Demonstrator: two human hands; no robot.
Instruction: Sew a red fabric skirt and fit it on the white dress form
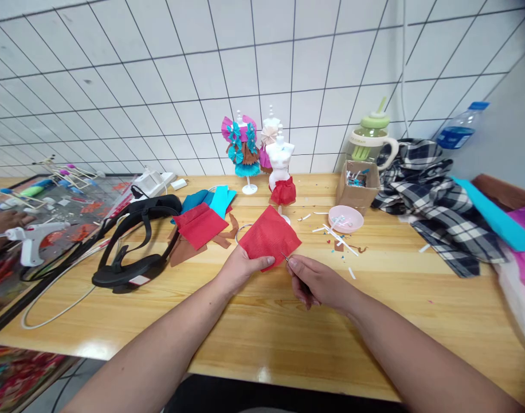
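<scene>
Bare forearms (163, 338): nearest the camera, reaching in from 7 and 5 o'clock.
Left hand (241, 267): pinching a square red crêpe-like sheet (269, 232) at its 7 o'clock edge, thumb on top.
Right hand (312, 278): closed around a dark-handled, metal-tipped tool (287, 259), type unclear.
Red sheet: held above the pale wooden table (245, 338), one corner towards 12 o'clock.
Tip at sheet: by judgement, working the 4 o'clock edge; next move appears to require a firm left pinch, thumb clear of metal.
Dress form: white, miniature, red-skirted (281, 155), beyond at 12 o'clock.
Bowl: shallow pink plastic (352, 225), 3 o'clock.
</scene>
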